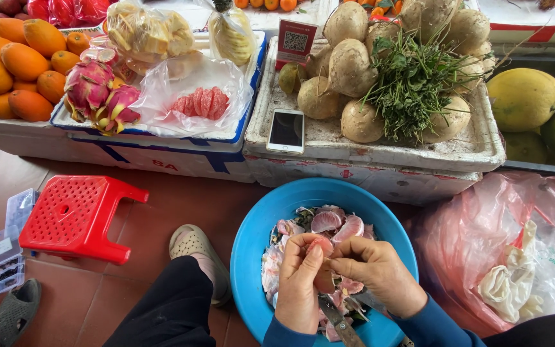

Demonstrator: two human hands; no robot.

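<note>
peeling pink pomelo segment (322,247) | left hand (299,289) grips it, right hand (372,270) pinches its skin | over blue basin (252,244), 6 o'clock | knife (338,321) below | step: mid-peel | next likely needs gentle pull on membrane

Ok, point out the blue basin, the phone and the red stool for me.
blue basin (252,241): head view, on the bare left inner wall.
phone (286,130): head view, middle of its dark screen.
red stool (72,209): head view, centre of the perforated seat.
</note>
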